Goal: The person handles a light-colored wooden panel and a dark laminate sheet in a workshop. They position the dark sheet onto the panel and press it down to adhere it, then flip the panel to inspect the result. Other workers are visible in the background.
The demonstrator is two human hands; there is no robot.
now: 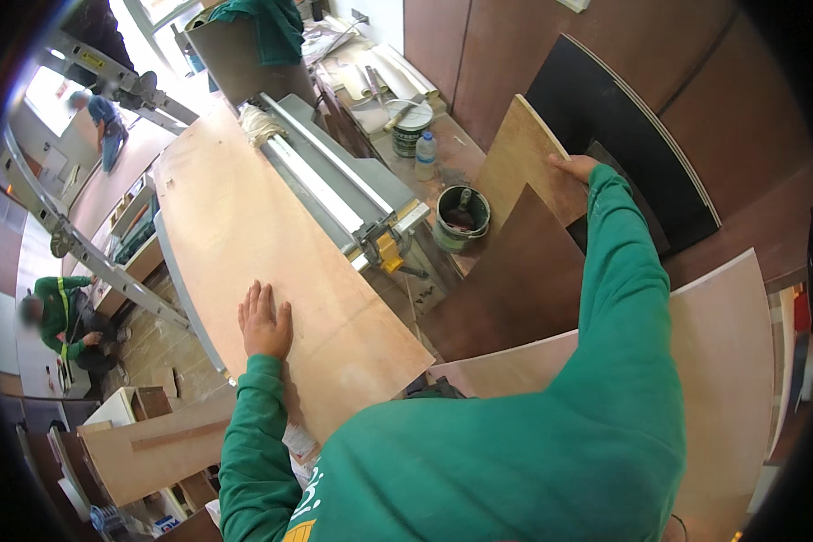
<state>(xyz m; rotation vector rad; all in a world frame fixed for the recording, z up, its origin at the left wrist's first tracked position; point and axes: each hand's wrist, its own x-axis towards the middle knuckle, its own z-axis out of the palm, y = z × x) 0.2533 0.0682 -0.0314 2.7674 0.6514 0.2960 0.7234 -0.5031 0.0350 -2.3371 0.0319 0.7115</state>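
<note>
My left hand (266, 323) lies flat, fingers stretched, on a long pale plywood sheet (253, 235). My right arm reaches out to the right, and my right hand (575, 168) is closed on the edge of a light wooden board (526, 149). That board stands tilted by the wall, in front of a black panel (596, 99). A dark brown panel (515, 280) leans nearer to me and covers the board's lower part.
Beside the plywood is a table saw (334, 172) with metal rails. A paint bucket (461, 217) with a brush, a water bottle (425, 155) and a lidded tin (410, 126) stand beyond. A ladder (108, 262) rises at left, near a crouching co-worker (68, 316) and another person (107, 126).
</note>
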